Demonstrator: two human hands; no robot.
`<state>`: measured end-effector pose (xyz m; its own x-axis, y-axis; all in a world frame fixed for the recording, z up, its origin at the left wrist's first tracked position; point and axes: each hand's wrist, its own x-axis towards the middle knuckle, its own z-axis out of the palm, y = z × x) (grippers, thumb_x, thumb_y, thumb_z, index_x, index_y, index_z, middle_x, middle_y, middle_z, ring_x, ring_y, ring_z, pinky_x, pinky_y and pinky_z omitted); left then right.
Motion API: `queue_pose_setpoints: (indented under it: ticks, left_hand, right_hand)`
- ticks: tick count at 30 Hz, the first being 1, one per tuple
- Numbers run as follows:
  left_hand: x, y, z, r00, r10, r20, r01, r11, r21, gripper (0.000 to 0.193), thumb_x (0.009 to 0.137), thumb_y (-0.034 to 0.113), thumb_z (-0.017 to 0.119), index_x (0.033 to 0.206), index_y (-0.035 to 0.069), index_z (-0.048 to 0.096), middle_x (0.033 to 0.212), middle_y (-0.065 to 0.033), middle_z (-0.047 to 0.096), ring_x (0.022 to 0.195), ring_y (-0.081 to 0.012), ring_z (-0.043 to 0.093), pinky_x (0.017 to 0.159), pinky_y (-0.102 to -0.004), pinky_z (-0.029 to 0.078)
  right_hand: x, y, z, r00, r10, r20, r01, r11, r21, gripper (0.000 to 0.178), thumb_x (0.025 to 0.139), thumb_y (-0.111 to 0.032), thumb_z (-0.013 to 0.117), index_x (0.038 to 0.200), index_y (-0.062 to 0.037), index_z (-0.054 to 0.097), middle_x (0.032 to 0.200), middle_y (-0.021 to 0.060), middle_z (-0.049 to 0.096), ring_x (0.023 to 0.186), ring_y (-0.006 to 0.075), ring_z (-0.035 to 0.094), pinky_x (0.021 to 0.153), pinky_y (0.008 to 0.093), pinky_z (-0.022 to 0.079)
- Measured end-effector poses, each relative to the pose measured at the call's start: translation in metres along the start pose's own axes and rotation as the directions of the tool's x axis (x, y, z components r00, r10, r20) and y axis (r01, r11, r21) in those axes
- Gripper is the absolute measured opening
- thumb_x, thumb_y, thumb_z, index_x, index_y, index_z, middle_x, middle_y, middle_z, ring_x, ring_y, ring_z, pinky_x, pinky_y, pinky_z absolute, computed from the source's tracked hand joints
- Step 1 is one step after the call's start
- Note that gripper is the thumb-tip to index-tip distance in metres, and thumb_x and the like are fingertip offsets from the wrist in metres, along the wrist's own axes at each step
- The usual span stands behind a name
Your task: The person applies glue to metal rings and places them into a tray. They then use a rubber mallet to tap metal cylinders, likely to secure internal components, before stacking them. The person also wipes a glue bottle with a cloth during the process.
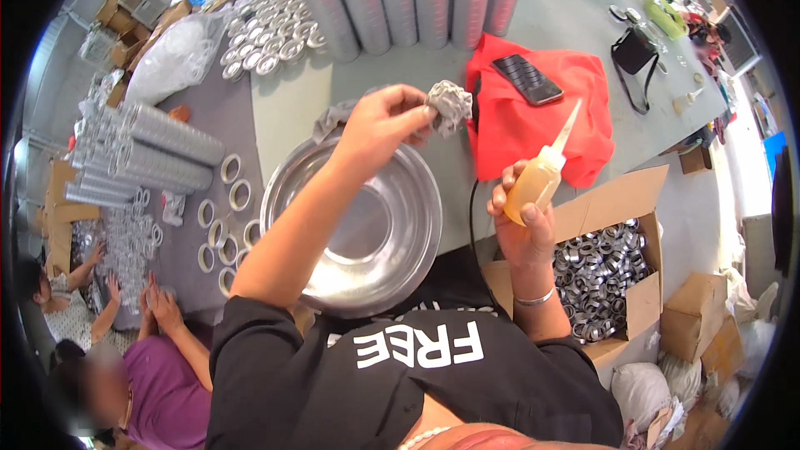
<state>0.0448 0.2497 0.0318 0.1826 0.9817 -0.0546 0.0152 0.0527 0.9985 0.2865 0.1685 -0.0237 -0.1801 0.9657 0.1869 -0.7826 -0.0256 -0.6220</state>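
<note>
My left hand point(386, 125) pinches a crumpled grey rag point(450, 106) between thumb and fingers, above the far rim of a wide steel basin point(421, 217). The basin looks bare inside, and my left forearm crosses over it. My right hand point(527, 221) is wrapped round a soft squeeze bottle point(536, 183) with yellowish liquid inside. The bottle tilts, its long pointed nozzle aimed up and away to the right. Behind it a red cloth point(587, 125) lies on the table with a black phone point(527, 79) on top. Another grey cloth point(331, 119) touches the basin's far side.
Tall stacks of metal rings point(392, 4) stand at the table's far side, beside many loose lids point(262, 42). An open carton point(646, 296) full of metal rings sits at my right. Several rings point(239, 194) lie left of the basin. Co-workers point(167, 375) sit at the left.
</note>
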Motion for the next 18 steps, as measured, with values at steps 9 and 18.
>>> queue_pose_setpoints:
  ticks: [9, 18]
  left_hand:
    - [-0.224, -0.028, -0.004, 0.959, -0.134, -0.250, -0.024, 0.840, -0.542, 0.019, 0.098, 0.015, 0.062, 0.114, 0.004, 0.064, 0.103, -0.0059, 0.070, 0.083, -0.0128, 0.068, 0.070, -0.0293, 0.059]
    - [-0.269, -0.049, 0.014, 0.975, -0.151, -0.165, 0.002, 0.742, -0.670, 0.020, 0.100, 0.017, 0.061, 0.114, 0.003, 0.063, 0.093, -0.0034, 0.068, 0.078, -0.0098, 0.066, 0.068, -0.0253, 0.057]
  right_hand:
    - [0.009, 0.041, 0.016, 0.983, -0.180, -0.023, 0.159, 0.915, -0.371, 0.040, 0.090, -0.010, 0.070, 0.125, -0.0057, 0.052, 0.107, 0.0051, 0.058, 0.095, 0.0149, 0.058, 0.086, 0.0297, 0.049]
    - [0.056, 0.090, -0.033, 0.992, -0.119, 0.034, 0.036, 0.012, -0.999, 0.062, 0.081, -0.025, 0.080, 0.130, -0.0045, 0.049, 0.119, 0.0210, 0.066, 0.109, 0.0370, 0.065, 0.091, 0.0448, 0.052]
